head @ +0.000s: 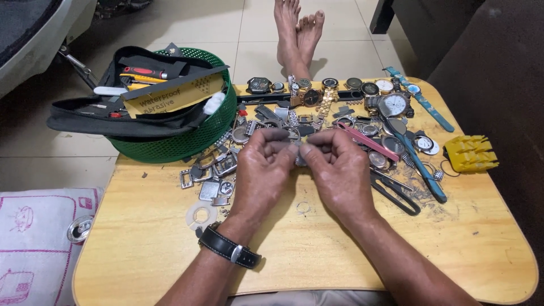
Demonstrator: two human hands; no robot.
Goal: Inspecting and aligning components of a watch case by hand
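My left hand (262, 170) and my right hand (340, 170) meet above the middle of a small wooden table (141, 249). Both pinch a small silver metal watch part (299, 159) between thumbs and fingertips; most of it is hidden by my fingers. A black watch is strapped to my left wrist (229, 247). Loose metal watch cases and band links (215, 175) lie just left of my left hand. A white plastic ring (201, 215) and a thin metal ring (303, 207) lie on the table below my hands.
A green mesh basket (175, 141) with a black pouch, tools and sandpaper stands at the back left. Several watches (340, 93) line the far edge. Black scissors (396, 192), a blue-handled tool (422, 167), a pink strip (368, 141) and a yellow block (471, 153) lie to the right. Bare feet (297, 28) rest beyond the table.
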